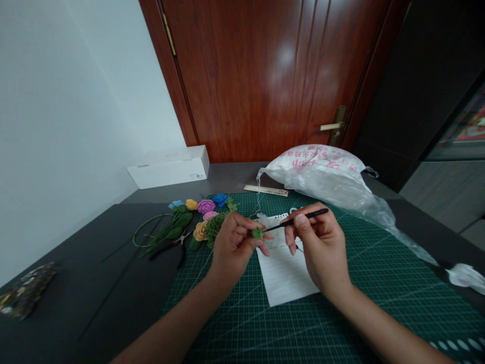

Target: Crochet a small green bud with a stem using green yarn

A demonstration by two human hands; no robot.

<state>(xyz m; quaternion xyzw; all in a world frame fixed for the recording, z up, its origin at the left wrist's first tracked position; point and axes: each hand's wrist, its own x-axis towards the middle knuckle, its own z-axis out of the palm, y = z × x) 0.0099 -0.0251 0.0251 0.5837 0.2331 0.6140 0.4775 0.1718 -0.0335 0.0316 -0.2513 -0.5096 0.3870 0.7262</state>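
Over the green mat (379, 268), a small green yarn piece (257, 233) is pinched in the grip of the left hand (235, 247); a black hook (317, 213), its tip at the piece, is clamped in the grip of the right hand (325, 247) above the white paper (286, 278).

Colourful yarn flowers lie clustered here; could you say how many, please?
6: light blue yarn flower, yellow yarn flower, purple yarn flower, blue yarn flower, left to right behind; pink yarn flower, peach yarn flower in front. Others may be hidden.
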